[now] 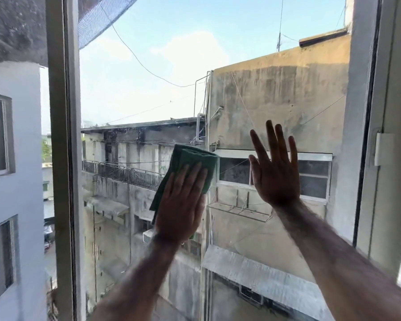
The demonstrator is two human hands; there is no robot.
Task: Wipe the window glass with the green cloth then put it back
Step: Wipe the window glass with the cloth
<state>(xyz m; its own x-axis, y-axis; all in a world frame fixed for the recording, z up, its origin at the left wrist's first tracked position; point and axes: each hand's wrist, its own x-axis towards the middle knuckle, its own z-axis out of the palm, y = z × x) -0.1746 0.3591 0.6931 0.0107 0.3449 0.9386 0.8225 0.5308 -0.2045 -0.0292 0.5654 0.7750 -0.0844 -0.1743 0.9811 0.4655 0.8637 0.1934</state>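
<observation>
The window glass (162, 72) fills the middle of the view, between a left frame post and a right frame. My left hand (182, 205) lies flat on a folded green cloth (196, 159) and presses it against the glass at mid-height. The cloth sticks out above and to the left of my fingers. My right hand (274, 172) rests flat on the glass to the right of the cloth, fingers spread and pointing up, with nothing in it.
A white vertical frame post (63, 158) bounds the pane on the left. The right frame (384, 135) carries a small white latch plate (384, 152). Stained concrete buildings, railings, wires and blue sky show through the glass.
</observation>
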